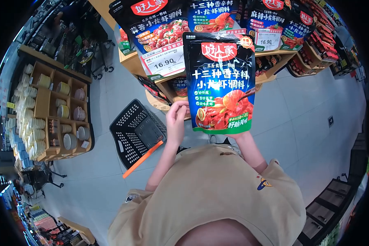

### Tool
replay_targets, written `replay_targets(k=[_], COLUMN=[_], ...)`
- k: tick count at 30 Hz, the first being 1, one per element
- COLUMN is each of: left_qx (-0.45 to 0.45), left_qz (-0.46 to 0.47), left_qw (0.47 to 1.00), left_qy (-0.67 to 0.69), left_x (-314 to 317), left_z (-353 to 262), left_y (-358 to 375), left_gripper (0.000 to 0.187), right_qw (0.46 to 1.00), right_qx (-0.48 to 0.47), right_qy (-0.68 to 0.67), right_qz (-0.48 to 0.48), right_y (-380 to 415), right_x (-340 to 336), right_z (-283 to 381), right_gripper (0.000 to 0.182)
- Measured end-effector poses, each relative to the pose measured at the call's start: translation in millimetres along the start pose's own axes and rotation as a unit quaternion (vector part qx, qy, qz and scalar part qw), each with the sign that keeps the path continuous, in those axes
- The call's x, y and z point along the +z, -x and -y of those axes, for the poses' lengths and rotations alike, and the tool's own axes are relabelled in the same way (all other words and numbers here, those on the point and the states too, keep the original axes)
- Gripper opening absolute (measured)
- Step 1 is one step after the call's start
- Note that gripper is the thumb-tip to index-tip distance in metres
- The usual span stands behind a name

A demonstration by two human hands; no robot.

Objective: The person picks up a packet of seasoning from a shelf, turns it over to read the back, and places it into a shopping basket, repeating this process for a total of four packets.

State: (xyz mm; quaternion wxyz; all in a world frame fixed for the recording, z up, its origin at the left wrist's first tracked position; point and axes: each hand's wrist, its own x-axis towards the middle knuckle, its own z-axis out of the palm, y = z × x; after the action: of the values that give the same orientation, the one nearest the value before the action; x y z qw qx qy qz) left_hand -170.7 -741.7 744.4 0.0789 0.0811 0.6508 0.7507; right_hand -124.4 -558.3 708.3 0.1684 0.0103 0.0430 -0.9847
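Observation:
A blue and black stand-up pouch of crayfish seasoning [223, 86], with a red logo and a green bottom band, is held upright in front of me, its printed front facing me. My right hand [241, 136] is behind its lower edge; the fingers are hidden by the pouch, and only the wrist side shows. At the pouch's left edge is my left hand [177, 119], its fingers bent and closed, with the tips reaching the edge and partly hidden there.
Behind the pouch, a wooden display shelf [129, 61] carries similar pouches [156, 30] and price cards [164, 61]. A black shopping basket [129, 127] with an orange handle [143, 159] stands on the floor to the left. Farther left, a wooden rack [41, 108] holds bowls and cups.

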Motion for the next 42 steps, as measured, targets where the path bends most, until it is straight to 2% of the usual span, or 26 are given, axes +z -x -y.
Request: replay_targets(k=[8,11,13,14,15,16,17,18,19,20,21,23,24,26,27,29,30,32,33,34,36,37,38,40,41,42], left_qx=[0.058,0.080,0.101,0.101,0.095,0.089,0.062,0.035,-0.049,-0.069,-0.074,-0.088,-0.095,-0.100,-0.098,-0.119,-0.119,-0.161,-0.115,-0.116,-0.086,-0.076,-0.072,-0.068,-0.068,-0.065], left_qz=[0.007,-0.003,0.096,0.095,0.148,0.200,0.202,0.205,0.198,0.193,0.174,0.143,0.143,0.151,0.148,0.150,0.150,0.094,0.172,0.172,0.239,0.247,0.251,0.252,0.253,0.253], left_qw=[0.998,0.993,0.987,0.987,0.984,0.973,0.974,0.973,0.962,0.945,0.932,0.899,0.889,0.869,0.870,0.850,0.850,0.891,0.800,0.799,0.780,0.780,0.778,0.778,0.777,0.777], left_qy=[0.009,-0.086,-0.081,-0.082,-0.006,0.069,0.085,0.100,0.183,0.255,0.309,0.404,0.425,0.461,0.460,0.491,0.491,0.413,0.564,0.564,0.572,0.571,0.571,0.572,0.572,0.572], left_x=[8,10,16,20,26,31,33,32,34,28,23,13,7,-2,-5,-7,-6,-3,-9,-10,-12,-12,-11,-12,-11,-11], left_z=[-5,-9,-13,-11,-8,-3,12,25,12,20,25,34,39,40,41,42,41,39,51,53,55,56,57,56,56,56], left_y=[7,11,13,14,14,15,19,25,30,29,28,25,26,26,25,24,24,26,27,27,29,29,29,27,27,27], left_gripper=[0.017,0.020,0.039,0.039,0.052,0.065,0.073,0.080,0.080,0.082,0.082,0.084,0.089,0.092,0.092,0.093,0.093,0.091,0.084,0.084,0.058,0.058,0.058,0.057,0.057,0.057], right_qw=[1.000,0.999,0.973,0.974,0.958,0.933,0.847,0.683,0.602,0.514,0.516,0.497,0.499,0.566,0.567,0.637,0.637,0.598,0.616,0.615,0.652,0.720,0.720,0.858,0.858,0.887], right_qx=[-0.010,-0.037,-0.145,-0.144,-0.117,-0.089,-0.160,-0.162,-0.171,-0.179,-0.181,-0.116,-0.114,-0.097,-0.095,-0.121,-0.121,-0.133,-0.143,-0.143,-0.199,-0.174,-0.174,-0.124,-0.124,-0.121], right_qy=[-0.006,-0.003,0.159,0.158,0.247,0.334,0.497,0.706,0.775,0.835,0.833,0.857,0.856,0.813,0.813,0.746,0.747,0.760,0.743,0.743,0.713,0.658,0.658,0.492,0.491,0.439], right_qz=[0.013,-0.028,-0.078,-0.077,-0.092,-0.105,-0.099,-0.094,-0.090,-0.086,-0.084,-0.073,-0.068,-0.096,-0.092,-0.150,-0.149,-0.217,-0.221,-0.222,-0.162,-0.135,-0.136,-0.082,-0.082,-0.076], right_y=[9,11,14,15,16,16,3,7,12,16,20,29,32,36,35,32,32,30,27,25,19,17,16,12,10,8], right_x=[1,5,11,15,19,27,55,61,66,72,80,97,104,116,121,126,124,116,110,97,73,78,75,64,63,61], right_z=[3,2,-4,-7,-10,-12,-22,-26,-34,-40,-41,-40,-39,-36,-34,-28,-24,-14,-10,-6,2,1,1,-1,-3,-6], right_gripper=[0.062,0.062,0.061,0.061,0.060,0.059,0.062,0.066,0.066,0.066,0.066,0.060,0.060,0.051,0.051,0.046,0.046,0.044,0.046,0.046,0.047,0.047,0.047,0.045,0.045,0.044])
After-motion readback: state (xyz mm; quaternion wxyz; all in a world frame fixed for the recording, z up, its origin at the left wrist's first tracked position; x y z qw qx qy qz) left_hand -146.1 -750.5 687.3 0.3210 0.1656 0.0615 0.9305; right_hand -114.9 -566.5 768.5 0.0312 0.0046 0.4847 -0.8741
